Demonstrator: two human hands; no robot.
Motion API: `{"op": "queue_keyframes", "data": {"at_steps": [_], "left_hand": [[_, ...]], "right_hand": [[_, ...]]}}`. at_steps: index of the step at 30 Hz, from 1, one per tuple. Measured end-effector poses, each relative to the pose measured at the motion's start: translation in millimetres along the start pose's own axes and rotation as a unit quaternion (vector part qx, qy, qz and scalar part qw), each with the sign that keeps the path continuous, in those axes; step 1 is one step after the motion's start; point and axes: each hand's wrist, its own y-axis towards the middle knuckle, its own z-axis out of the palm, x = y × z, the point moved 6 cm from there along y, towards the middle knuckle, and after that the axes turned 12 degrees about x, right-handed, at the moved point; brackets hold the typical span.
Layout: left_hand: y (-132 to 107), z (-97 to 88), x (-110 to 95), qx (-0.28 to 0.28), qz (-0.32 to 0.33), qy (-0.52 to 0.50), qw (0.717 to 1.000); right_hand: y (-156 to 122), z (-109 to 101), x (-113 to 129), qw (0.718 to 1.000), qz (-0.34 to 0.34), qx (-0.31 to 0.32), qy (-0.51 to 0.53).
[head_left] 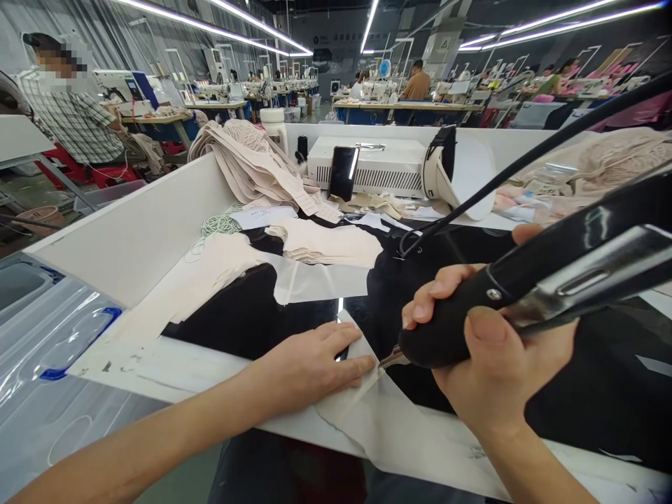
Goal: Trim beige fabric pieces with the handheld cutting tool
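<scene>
My right hand (493, 350) is wrapped round a thick black corded handheld tool (446, 325) with a long metal lever along its side. Its slim metal tip (391, 357) points down-left and meets a thin off-white fabric strip (391, 413) just beside my left fingertips. Palm down, my left hand (309, 367) lies on this strip with the fingers stretched out and pressing it against the dark glossy tabletop. Farther back lie a translucent cut piece (320, 280) and a stack of cream fabric pieces (328, 241); more cream pieces (210, 269) are at the left.
A white box with vents (367, 164) stands at the back, a phone (344, 173) leaning on it. Long beige fabric strips (257, 164) hang over the left partition (131, 231). The tool's black cord (504, 182) arches across the right. A person in a checked shirt (71, 115) sits far left.
</scene>
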Motion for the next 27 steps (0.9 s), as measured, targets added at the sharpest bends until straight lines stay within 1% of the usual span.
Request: {"op": "queue_keyframes", "data": {"at_steps": [3, 5, 10, 17, 20, 23, 27], "left_hand": [[0.1, 1.2, 0.5, -0.001, -0.003, -0.010, 1.000], [0.1, 1.4, 0.7, -0.008, -0.001, -0.013, 1.000], [0.9, 2.0, 1.3, -0.022, 0.003, -0.016, 1.000], [2.7, -1.6, 0.2, -0.043, 0.010, -0.034, 0.998], [2.5, -1.3, 0.1, -0.035, 0.008, -0.029, 0.999], [1.1, 0.3, 1.4, -0.019, -0.004, -0.032, 0.999], [-0.2, 0.1, 2.5, -0.020, -0.011, -0.042, 0.999]], "right_hand": [[6.7, 0.5, -2.7, 0.999, -0.012, -0.030, 0.003], [9.9, 2.3, -5.9, 0.999, -0.015, -0.039, 0.002], [11.2, 7.7, -13.9, 1.000, -0.013, -0.009, -0.018], [8.6, 6.8, -16.3, 0.999, -0.004, -0.015, -0.042], [8.2, 8.1, -16.9, 0.998, -0.001, -0.006, -0.059], [10.0, 9.5, -17.2, 0.999, 0.001, -0.004, -0.052], [15.0, 10.0, -16.4, 0.999, -0.010, -0.028, -0.035]]}}
